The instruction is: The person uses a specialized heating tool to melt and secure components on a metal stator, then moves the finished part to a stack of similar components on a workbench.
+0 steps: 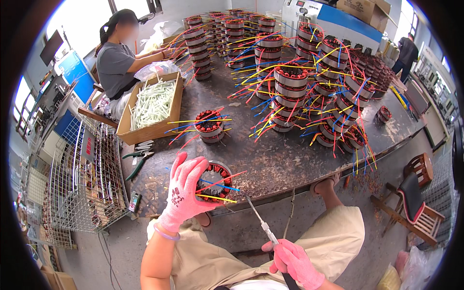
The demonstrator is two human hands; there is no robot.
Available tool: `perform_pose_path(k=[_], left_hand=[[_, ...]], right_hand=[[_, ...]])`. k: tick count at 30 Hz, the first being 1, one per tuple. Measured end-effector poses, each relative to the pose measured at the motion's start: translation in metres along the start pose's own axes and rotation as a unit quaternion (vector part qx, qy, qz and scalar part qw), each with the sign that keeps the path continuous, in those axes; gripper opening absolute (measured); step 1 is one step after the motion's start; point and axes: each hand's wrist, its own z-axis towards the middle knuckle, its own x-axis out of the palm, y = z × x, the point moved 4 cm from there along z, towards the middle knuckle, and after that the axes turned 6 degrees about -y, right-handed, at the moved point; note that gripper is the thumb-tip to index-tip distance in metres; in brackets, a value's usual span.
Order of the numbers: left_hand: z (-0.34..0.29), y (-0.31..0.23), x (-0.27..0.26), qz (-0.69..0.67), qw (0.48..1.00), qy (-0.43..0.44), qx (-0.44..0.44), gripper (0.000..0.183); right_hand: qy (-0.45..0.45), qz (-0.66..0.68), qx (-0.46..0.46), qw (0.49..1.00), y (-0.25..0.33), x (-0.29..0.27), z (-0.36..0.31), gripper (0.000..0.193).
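Observation:
My left hand (186,191), in a pink glove, is closed around a motor stator (215,170) at the table's front edge. Its red windings ring a grey core, and red, blue and yellow leads stick out to the right. My right hand (295,263), also gloved in pink, grips a soldering iron (263,223) with a long thin metal shaft. The iron's tip is close to the ends of the blue and yellow leads; whether it touches them I cannot tell. Just beyond my left hand stands another stator (210,126) with its leads spread out.
Tall stacks of stators (290,94) fill the table's middle and right. At left are a cardboard box (150,108) of pale sleeves, pliers (139,166) and a wire basket (82,179). A co-worker (118,60) sits at the far left. A wooden chair (413,205) stands at right.

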Motion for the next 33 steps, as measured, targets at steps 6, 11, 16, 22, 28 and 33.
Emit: perform_pose_path(k=[6,11,16,22,28,33], left_hand=[[0.000,0.000,0.001,0.007,1.000,-0.002,0.006,0.103],[-0.001,0.001,0.000,-0.005,1.000,-0.004,0.003,0.102],[-0.001,0.001,0.001,-0.021,1.000,-0.005,-0.003,0.100],[-0.002,0.001,0.000,-0.015,1.000,0.002,-0.005,0.100],[0.000,0.001,0.001,0.005,1.000,0.004,0.009,0.102],[-0.001,0.001,0.000,0.004,1.000,0.001,0.014,0.103]], right_hand=[[-0.009,-0.005,0.002,1.000,0.000,0.001,0.001,0.035],[-0.004,-0.012,0.005,1.000,-0.005,-0.001,0.003,0.035],[-0.005,-0.002,0.002,1.000,-0.003,0.000,0.002,0.035],[-0.004,0.002,0.005,1.000,-0.001,0.001,0.002,0.035],[-0.006,-0.009,0.014,1.000,-0.004,0.000,0.003,0.035],[-0.007,-0.009,0.026,1.000,-0.005,0.001,0.004,0.035]])
